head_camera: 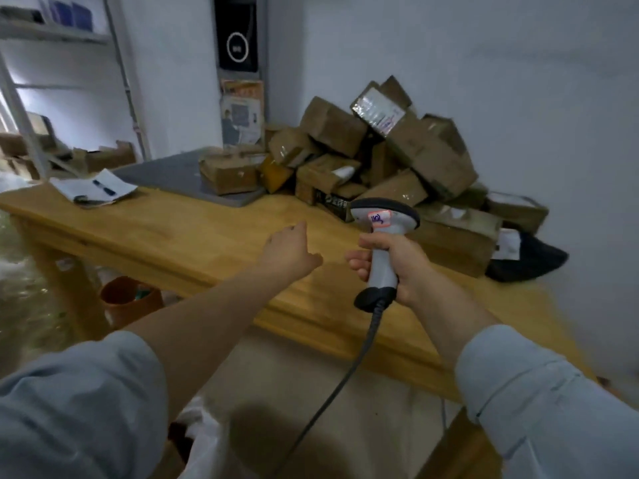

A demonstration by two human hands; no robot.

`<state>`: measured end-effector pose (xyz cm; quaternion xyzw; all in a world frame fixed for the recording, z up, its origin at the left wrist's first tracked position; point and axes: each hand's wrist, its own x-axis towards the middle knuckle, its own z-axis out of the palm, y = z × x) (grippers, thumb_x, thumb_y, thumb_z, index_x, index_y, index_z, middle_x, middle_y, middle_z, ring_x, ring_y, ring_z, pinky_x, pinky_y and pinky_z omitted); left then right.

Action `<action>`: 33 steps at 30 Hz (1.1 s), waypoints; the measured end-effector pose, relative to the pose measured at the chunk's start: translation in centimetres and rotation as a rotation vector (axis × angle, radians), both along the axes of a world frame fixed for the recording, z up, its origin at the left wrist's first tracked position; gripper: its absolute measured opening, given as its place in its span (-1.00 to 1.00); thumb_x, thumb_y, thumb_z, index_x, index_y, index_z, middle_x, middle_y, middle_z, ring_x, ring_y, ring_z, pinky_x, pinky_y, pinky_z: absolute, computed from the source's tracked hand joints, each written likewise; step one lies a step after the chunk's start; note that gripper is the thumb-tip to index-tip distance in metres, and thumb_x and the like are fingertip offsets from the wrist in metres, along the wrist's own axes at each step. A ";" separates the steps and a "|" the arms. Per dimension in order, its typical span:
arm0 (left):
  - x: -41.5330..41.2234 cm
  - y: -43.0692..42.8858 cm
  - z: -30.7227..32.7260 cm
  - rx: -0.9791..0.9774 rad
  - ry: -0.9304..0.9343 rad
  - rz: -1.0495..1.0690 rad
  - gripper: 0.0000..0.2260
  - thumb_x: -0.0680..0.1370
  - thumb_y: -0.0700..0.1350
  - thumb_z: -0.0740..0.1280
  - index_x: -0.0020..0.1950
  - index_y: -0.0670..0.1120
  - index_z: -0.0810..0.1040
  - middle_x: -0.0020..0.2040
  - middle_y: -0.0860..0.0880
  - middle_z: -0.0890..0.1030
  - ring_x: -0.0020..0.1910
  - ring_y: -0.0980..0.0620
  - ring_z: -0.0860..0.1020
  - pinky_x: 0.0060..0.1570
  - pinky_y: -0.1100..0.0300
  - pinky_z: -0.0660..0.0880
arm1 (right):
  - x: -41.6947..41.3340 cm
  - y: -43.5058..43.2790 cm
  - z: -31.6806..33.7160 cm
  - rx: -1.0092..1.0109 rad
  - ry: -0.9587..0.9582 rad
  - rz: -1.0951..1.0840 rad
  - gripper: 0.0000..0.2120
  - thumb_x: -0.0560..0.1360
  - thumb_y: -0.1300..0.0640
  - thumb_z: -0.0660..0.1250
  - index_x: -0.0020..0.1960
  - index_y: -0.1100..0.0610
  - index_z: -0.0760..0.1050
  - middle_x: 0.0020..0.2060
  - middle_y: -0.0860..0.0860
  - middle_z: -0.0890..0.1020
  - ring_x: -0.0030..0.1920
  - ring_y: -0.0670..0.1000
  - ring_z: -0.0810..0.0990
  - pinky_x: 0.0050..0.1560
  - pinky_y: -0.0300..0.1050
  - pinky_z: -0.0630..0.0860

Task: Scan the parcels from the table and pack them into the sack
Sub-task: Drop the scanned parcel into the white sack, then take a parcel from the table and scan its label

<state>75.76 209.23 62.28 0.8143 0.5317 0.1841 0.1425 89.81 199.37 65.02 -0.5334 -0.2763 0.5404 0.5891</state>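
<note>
A heap of brown cardboard parcels [380, 157] is piled against the wall at the far right of the wooden table [193, 240], with a black poly bag [529, 261] at its right end. My right hand [390, 264] grips the handle of a white and black barcode scanner [382, 229], upright, its head pointing toward the heap and its cord hanging down. My left hand [290, 252] reaches out over the table with fingers loosely extended toward the parcels, holding nothing. A white sack [204, 440] shows partly at the bottom, below the table edge.
A grey flat scale [173, 174] carries one small box at the table's back. Papers with a pen [96, 188] lie at the left corner. An orange bucket [129, 299] stands on the floor under the table. Metal shelving [41, 98] is at the left.
</note>
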 end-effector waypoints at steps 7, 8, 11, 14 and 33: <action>10.5 4.3 2.3 0.114 -0.124 -0.029 -0.17 0.42 0.11 0.47 0.52 -0.18 0.13 0.43 -0.19 0.30 0.40 -0.16 0.30 0.30 0.05 0.32 | 7.3 1.9 0.7 0.052 0.025 -0.188 -0.86 0.52 0.24 0.33 0.01 0.32 0.49 -0.29 0.20 0.64 -0.49 0.00 0.59 -0.53 -0.23 0.49; 11.9 5.0 2.4 0.129 -0.130 -0.033 -0.13 0.41 0.10 0.48 0.53 -0.19 0.09 0.44 -0.20 0.27 0.42 -0.17 0.26 0.34 0.04 0.29 | 8.1 2.2 0.5 0.059 0.014 -0.200 -0.86 0.51 0.25 0.34 0.00 0.32 0.49 -0.30 0.21 0.65 -0.49 0.00 0.59 -0.53 -0.21 0.49; 15.6 6.9 2.0 0.139 -0.093 -0.033 0.02 0.39 0.08 0.51 0.55 -0.23 -0.11 0.50 -0.22 0.11 0.49 -0.21 0.08 0.44 0.00 0.13 | 10.2 2.9 -0.1 0.068 -0.010 -0.220 -0.88 0.49 0.26 0.36 -0.04 0.31 0.49 -0.31 0.21 0.66 -0.47 0.02 0.59 -0.51 -0.18 0.50; 18.3 8.5 0.9 0.192 0.019 0.022 0.11 0.34 0.12 0.54 0.55 -0.23 -0.17 0.51 -0.25 0.06 0.50 -0.22 0.04 0.45 -0.05 0.10 | 11.6 3.4 -0.6 0.063 0.004 -0.226 -0.88 0.49 0.26 0.36 -0.04 0.31 0.49 -0.31 0.21 0.66 -0.48 0.02 0.59 -0.52 -0.18 0.50; 5.9 5.4 2.3 0.205 0.094 0.001 -0.28 0.35 0.17 0.46 0.40 -0.12 0.35 0.31 -0.09 0.41 0.18 -0.03 0.43 0.04 0.14 0.42 | 7.1 0.5 -2.1 -0.032 0.142 -0.118 -0.92 0.52 0.24 0.33 -0.05 0.26 0.48 -0.35 0.14 0.65 -0.50 -0.04 0.55 -0.51 -0.23 0.49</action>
